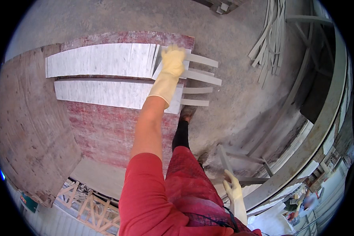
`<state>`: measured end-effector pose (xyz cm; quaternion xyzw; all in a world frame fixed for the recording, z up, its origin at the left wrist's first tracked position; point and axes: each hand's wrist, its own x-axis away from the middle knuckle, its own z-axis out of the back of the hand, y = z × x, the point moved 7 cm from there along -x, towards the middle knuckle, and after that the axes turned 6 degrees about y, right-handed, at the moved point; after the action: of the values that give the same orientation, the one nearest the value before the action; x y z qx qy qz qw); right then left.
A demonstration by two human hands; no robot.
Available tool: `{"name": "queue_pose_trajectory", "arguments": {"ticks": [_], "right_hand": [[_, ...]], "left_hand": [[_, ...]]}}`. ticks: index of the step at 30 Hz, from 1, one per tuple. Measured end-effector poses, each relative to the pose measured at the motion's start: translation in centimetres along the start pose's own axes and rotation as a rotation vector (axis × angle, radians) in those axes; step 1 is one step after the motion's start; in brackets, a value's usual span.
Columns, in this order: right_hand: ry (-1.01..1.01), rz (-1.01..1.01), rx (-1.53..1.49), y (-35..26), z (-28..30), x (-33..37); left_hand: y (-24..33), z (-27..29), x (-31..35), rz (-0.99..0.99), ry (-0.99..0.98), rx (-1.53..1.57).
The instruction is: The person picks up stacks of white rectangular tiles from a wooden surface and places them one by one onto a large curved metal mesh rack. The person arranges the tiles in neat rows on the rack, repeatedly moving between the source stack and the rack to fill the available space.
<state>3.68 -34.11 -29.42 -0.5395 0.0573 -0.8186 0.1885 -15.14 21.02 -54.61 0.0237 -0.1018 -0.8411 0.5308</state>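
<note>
Your right hand [234, 188] is hanging with fingers parted; I cannot tell through the blur whether your left hand [173, 61] is pinching. On the red board [118, 129], a near row of white strips [102, 93] is lying before a far row [100, 59]; your left hand is covering its right end, by the far right corner. The strips' long axes are running near to far; pale slats [203, 77] are pointing rightward past the right edge.

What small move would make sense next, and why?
Perhaps the left hand should straighten the slanting strips beside it: they lean out of line, while the strips further left in that upper row sit closely packed.
</note>
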Motion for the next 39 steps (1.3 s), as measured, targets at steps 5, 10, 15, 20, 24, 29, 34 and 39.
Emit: {"name": "queue_pose_trajectory", "arguments": {"ticks": [5,10,15,20,24,29,34,39], "right_hand": [[0.006,-0.015,-0.098,1.6,-0.5,-0.6],[0.0,-0.024,-0.108,1.0,0.1,-1.6],[-0.008,-0.026,-0.063,-0.6,1.0,-1.5],[-0.032,-0.05,-0.332,1.9,0.2,-0.8],[-0.063,-0.04,-0.572,2.8,-0.9,-0.6],[-0.092,0.118,-0.788,1.4,-0.8,1.5],[-0.218,0.312,-1.041,2.7,1.1,7.5],[-0.059,0.406,-1.072,13.1,6.3,15.9]], "left_hand": [[-1.8,0.5,3.2,0.317,0.035,0.13],[-3.1,0.3,2.3,0.598,-0.213,0.12],[-3.8,-0.5,2.4,0.649,-0.227,0.221],[-2.1,1.9,9.8,0.713,-0.099,0.672],[5.9,5.8,19.4,0.866,-0.181,1.337],[18.3,10.0,33.0,0.848,-0.494,1.837],[31.0,16.0,43.5,0.629,-0.814,1.819],[41.7,23.0,50.4,0.375,-0.824,1.709]]}}
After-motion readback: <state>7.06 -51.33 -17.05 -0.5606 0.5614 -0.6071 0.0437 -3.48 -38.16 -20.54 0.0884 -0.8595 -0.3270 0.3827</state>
